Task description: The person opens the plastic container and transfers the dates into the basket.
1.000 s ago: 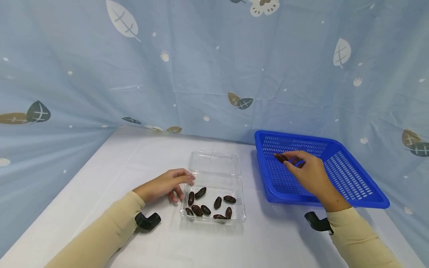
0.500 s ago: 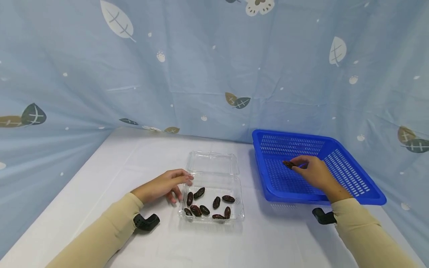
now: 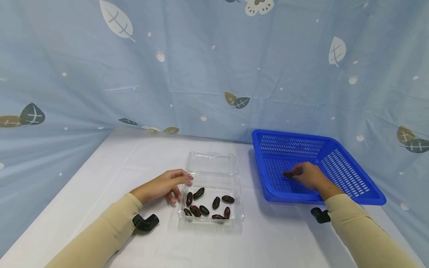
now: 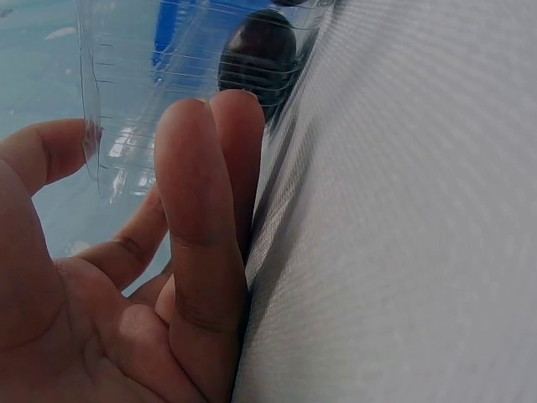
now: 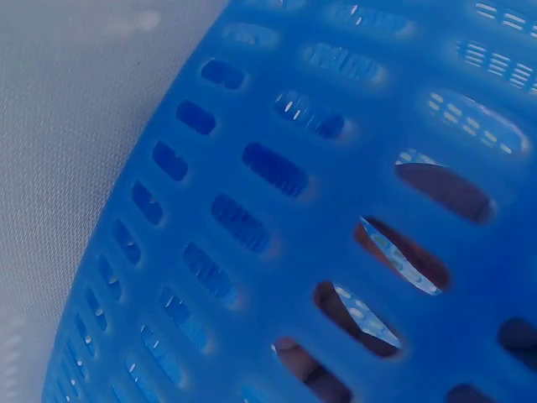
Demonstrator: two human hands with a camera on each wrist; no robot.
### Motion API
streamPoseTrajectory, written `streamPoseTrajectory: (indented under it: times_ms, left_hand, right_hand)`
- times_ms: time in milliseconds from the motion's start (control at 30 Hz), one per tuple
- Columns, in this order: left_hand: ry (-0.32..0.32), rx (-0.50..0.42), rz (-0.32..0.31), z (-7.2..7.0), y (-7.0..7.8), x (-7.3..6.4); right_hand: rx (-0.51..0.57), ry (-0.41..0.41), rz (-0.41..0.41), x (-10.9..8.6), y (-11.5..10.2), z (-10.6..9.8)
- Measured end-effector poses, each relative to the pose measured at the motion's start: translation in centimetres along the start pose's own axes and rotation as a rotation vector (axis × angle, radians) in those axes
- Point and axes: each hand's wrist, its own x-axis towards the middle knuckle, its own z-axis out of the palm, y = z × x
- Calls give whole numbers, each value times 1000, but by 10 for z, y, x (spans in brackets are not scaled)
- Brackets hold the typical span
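Observation:
In the head view, the right hand is down inside the blue plastic basket, its fingers pinching a dark brown date low over the basket floor. The right wrist view shows the slotted basket wall, with parts of the hand behind its slots. The left hand rests at the left side of a clear plastic clamshell box, fingertips at its rim. Several dates lie in the box. In the left wrist view, loosely extended fingers are beside the box wall, with a date behind it.
The box's clear lid lies folded back behind it. A white cloth covers the table. A blue patterned curtain hangs close behind the basket. Black wrist devices are worn on both sleeves.
The right hand has lowered deeper into the basket with the date and shifted slightly right. The left hand stays at the box; the view has shifted slightly.

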Motion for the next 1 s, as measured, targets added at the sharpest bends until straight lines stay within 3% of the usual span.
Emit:
streamPoseTrajectory:
  times_ms: [300, 667, 867, 1000]
  left_hand:
    - [1, 4, 8, 0, -1, -1]
    - [-6, -1, 8, 0, -1, -2]
    - [-7, -7, 10, -2, -4, -1]
    - [-5, -10, 9, 0, -2, -1]
  right_hand:
    - [-1, -63, 6, -1, -2, 2]
    - [23, -26, -26, -8, -11, 3]
    - [14, 12, -52, -11, -24, 6]
    - [-6, 118, -112, -16, -41, 5]
